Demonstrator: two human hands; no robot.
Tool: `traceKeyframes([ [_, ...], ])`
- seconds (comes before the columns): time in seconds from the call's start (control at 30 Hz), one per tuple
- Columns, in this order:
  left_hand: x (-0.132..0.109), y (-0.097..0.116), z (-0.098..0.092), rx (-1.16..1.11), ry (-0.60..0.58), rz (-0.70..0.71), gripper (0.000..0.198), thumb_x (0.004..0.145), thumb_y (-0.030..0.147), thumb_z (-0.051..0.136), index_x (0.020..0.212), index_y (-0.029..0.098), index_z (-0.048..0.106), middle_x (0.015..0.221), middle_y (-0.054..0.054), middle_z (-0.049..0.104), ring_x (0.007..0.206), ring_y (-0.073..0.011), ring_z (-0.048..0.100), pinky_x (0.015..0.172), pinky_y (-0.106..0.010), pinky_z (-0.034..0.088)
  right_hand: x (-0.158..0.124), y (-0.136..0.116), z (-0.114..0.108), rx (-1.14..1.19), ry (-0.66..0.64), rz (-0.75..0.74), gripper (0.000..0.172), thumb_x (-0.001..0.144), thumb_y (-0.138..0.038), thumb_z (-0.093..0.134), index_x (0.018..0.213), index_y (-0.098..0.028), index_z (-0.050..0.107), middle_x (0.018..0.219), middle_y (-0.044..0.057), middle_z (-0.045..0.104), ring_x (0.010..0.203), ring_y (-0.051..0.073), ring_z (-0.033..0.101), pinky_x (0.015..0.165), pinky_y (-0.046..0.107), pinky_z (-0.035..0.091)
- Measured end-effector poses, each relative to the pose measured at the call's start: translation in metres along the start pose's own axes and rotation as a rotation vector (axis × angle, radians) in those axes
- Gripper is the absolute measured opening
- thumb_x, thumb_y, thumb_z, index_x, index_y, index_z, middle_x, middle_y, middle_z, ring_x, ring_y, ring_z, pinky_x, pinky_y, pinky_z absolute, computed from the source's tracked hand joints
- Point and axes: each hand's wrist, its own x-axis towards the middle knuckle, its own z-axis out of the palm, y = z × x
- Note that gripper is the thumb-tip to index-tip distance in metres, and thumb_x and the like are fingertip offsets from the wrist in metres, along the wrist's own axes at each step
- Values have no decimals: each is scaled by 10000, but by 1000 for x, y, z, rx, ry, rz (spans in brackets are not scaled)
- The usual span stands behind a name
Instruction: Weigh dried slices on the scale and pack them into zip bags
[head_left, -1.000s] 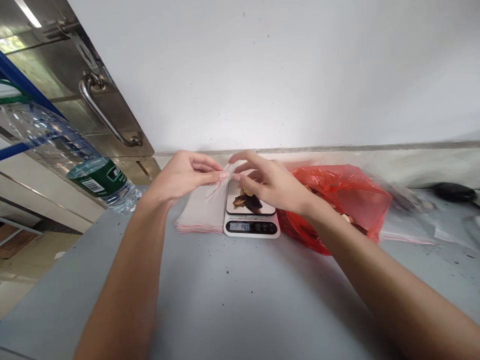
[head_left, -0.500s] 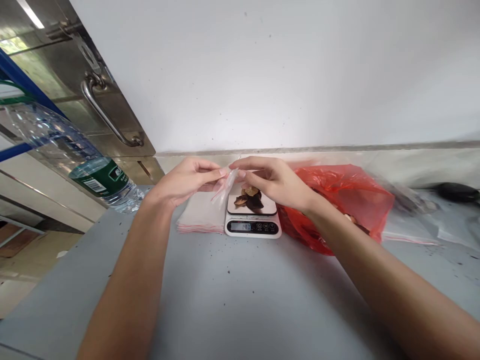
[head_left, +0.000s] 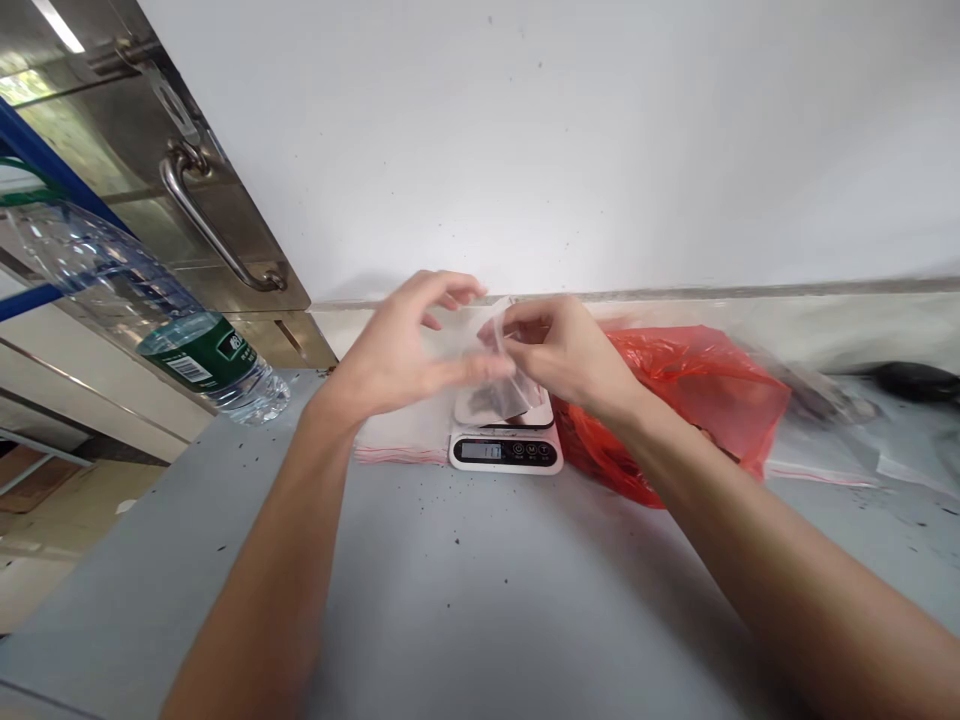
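Note:
My left hand [head_left: 405, 350] and my right hand [head_left: 559, 352] hold a small clear zip bag [head_left: 504, 378] between them, above a small white kitchen scale [head_left: 506, 450]. The left thumb and fingers pinch one side of the bag's mouth; the right fingers pinch the other side. Dark dried pieces on the scale's plate show dimly through the bag. A stack of flat clear bags with red zip strips [head_left: 397, 445] lies left of the scale, mostly behind my left wrist.
A red plastic bag [head_left: 690, 400] with dried pieces lies right of the scale. A clear water bottle with a green label [head_left: 150, 310] lies at the left edge of the grey table [head_left: 480, 590]. More clear bags [head_left: 825, 440] sit far right. A steel door [head_left: 187, 190] stands at left.
Both hands lifted the clear bag and pulled its mouth apart; the bag now hangs in front of the scale's plate. The left hand's fingers have spread upward.

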Motion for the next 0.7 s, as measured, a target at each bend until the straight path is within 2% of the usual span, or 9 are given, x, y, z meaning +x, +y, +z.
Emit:
traceKeyframes([
  [0.07,-1,0,1,58,-156,-14,1087,597,593,913,1554,286,497,1707,-88,400,1547,-397,384,1228,-471,391,0,1,0,46,26,-7,91,748,-149,676,824,-180,714,823,38,755,740,194,676,668,321,534],
  [0.13,-1,0,3,105,-258,-52,1270,578,614,923,1656,315,322,1779,-64,235,1617,-406,230,1277,-480,316,-1,2,0,76,-3,-28,205,715,-229,778,904,-184,714,871,44,764,765,208,690,665,328,549],
  [0.23,0,-1,4,150,-229,-92,1149,691,602,850,1653,267,318,1766,-95,264,1612,-398,246,1274,-465,322,0,5,0,74,-80,-73,318,671,-315,858,908,-192,686,915,51,761,772,215,701,659,337,563],
  [0.33,1,-5,-2,188,-193,-132,936,719,551,815,1538,237,489,1640,-119,472,1508,-412,425,1211,-482,406,3,7,-5,50,-91,-62,246,797,-335,768,972,-211,647,948,51,753,754,196,710,656,330,568],
  [0.4,0,-10,-9,202,-198,-158,834,715,537,803,1456,241,565,1535,-114,574,1421,-409,517,1166,-482,448,5,8,-10,-88,-24,19,224,871,-350,694,1042,-222,627,976,69,743,790,209,715,630,320,552],
  [0.47,-2,-16,-17,220,-208,-190,789,713,548,789,1412,237,595,1481,-114,613,1370,-399,560,1141,-463,466,7,8,-13,-314,-12,128,317,854,-388,723,1112,-224,638,1017,97,738,883,255,713,624,325,537],
  [0.6,-6,-28,-27,284,-288,-306,824,678,572,789,1397,210,611,1467,-138,627,1327,-400,601,1079,-421,507,12,10,-8,-602,-224,259,583,752,-436,829,1275,-232,672,1101,136,738,932,300,704,644,342,528],
  [0.63,-7,-30,-27,301,-316,-329,838,669,571,795,1402,209,611,1468,-140,629,1321,-403,606,1070,-420,512,13,11,-5,-618,-270,255,606,726,-412,850,1279,-233,679,1117,141,736,914,292,708,638,334,524],
  [0.7,-7,-34,-26,324,-363,-344,829,670,568,797,1402,224,615,1451,-132,646,1302,-403,620,1059,-424,519,16,13,1,-607,-338,226,504,671,-279,864,1153,-236,724,1072,124,745,839,259,706,597,307,502],
])
